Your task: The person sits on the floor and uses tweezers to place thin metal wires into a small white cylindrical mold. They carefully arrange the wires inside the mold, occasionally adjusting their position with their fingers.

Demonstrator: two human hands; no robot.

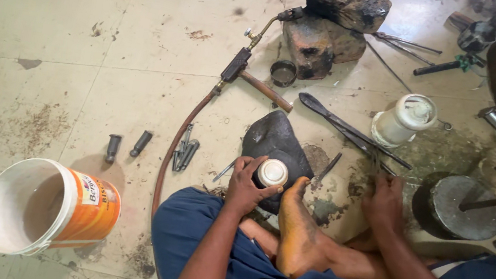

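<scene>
The left hand (245, 185) gripped a small white jar (272, 172) resting on a dark stone (274, 138) beside the bare foot (297, 227). The right hand (383, 204) lay curled on the floor (47, 28), apparently pinching a thin tool; I could not tell. The jar might have tipped off the sloping stone.

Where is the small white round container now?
In the head view, the small white container is at centre, held by the left hand against the dark stone.
</scene>
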